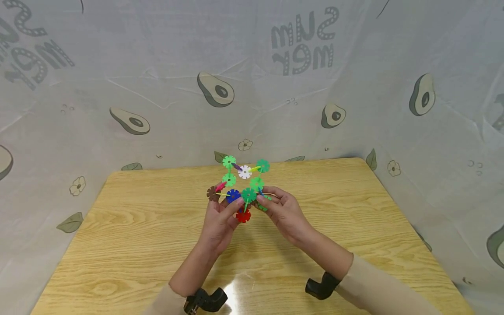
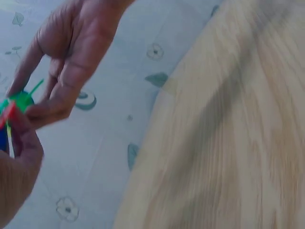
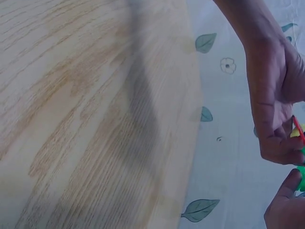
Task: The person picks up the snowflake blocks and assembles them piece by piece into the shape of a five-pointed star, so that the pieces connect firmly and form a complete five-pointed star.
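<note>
Linked snowflake discs point(image 1: 245, 172) in green, white, brown, blue and red form an open ring held above the table. My left hand point(image 1: 220, 223) grips its lower left part, thumb against the blue disc point(image 1: 232, 196), near the red disc point(image 1: 243, 215). On the lower right, my right hand point(image 1: 286, 214) pinches a green disc point(image 1: 265, 203) between thumb and fingers. In the left wrist view, the right hand point(image 2: 78, 52) and left hand point(image 2: 19, 176) meet at the pieces at the left edge. The right wrist view shows only slivers of the discs; fingers partly hide the lower joints.
A wood-grain table point(image 1: 157, 227) lies under the hands. Behind it and at the sides hangs a pale curtain point(image 1: 252, 113) printed with avocados, leaves and flowers. Black wrist mounts point(image 1: 323, 285) sit on both forearms.
</note>
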{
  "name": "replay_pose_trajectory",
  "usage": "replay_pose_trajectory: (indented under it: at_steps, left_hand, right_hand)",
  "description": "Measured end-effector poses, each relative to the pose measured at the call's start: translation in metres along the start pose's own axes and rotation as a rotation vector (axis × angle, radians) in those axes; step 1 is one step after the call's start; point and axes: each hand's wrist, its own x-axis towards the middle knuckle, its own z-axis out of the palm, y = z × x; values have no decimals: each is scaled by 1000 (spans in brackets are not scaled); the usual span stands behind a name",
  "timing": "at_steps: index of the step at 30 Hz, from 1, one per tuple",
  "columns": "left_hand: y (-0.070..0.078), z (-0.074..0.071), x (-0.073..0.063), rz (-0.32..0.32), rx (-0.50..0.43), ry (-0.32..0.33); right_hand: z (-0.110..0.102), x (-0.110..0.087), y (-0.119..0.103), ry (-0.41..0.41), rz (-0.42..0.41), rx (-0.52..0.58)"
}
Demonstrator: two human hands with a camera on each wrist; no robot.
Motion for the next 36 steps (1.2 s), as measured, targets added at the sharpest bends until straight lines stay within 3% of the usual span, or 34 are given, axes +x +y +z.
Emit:
replay_pose_trajectory:
  at_steps: [6,13,36]
  left_hand:
    - [-6,17,2,17,-89,142]
    - [-5,26,6,32,-91,233]
    - [0,20,6,53,173,258]
  right_hand:
    - [4,0,2,43,12,36]
    - [3,1,3,37,10,33]
    - [-23,0,-2,-115,31,16]
